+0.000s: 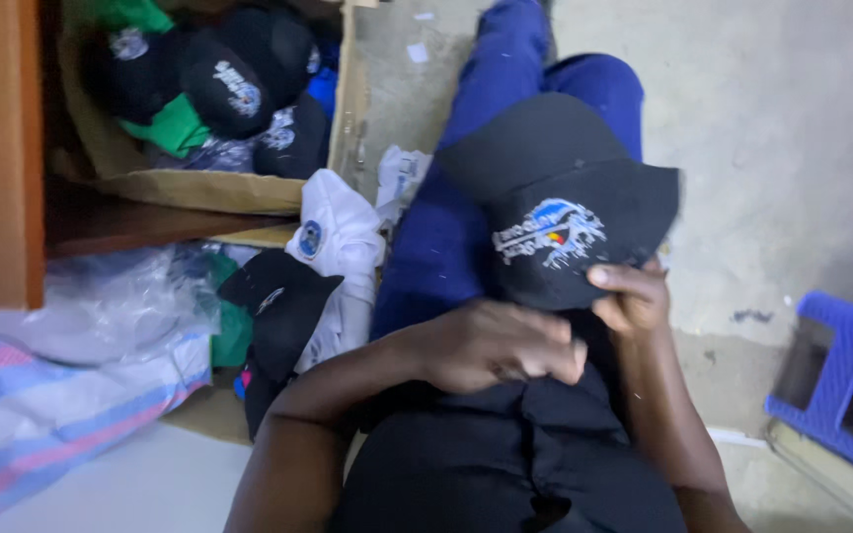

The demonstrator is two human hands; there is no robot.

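Black fabric cap with a light embroidered emblem on its front (pixel 565 212) sits over our lap, right of centre, resting against the blue trouser leg (pixel 446 227) stretched out toward the far side. Our right hand (pixel 632 296) pinches the cap's near edge, thumb on top, fingers curled under. Our left hand (pixel 496 343) is clenched, knuckles up, just left of that grip; whether it holds the cap's lower edge or the dark cloth beneath, we cannot tell.

Left and far: open cardboard box (pixel 219 188) with more black caps (pixel 239 84) and green cloth inside. Nearer, on the floor, white cap with a round blue badge (pixel 333 237) and another black cap lying flat (pixel 283 301), touching each other. Clear plastic wrapping (pixel 111 296) and striped pink-and-blue woven bag (pixel 41 405) at the near left. Blue plastic stool (pixel 841 380) at the right.

Risks, as we judge them:
- The grip is at one edge only; a slip would drop the cap onto the dusty concrete floor (pixel 772 128).
- A tight pinch could crease the brim or crown.
- Finger pressure near the emblem may snag its threads.
- The loose pile at the left could topple if our elbow swings that way.
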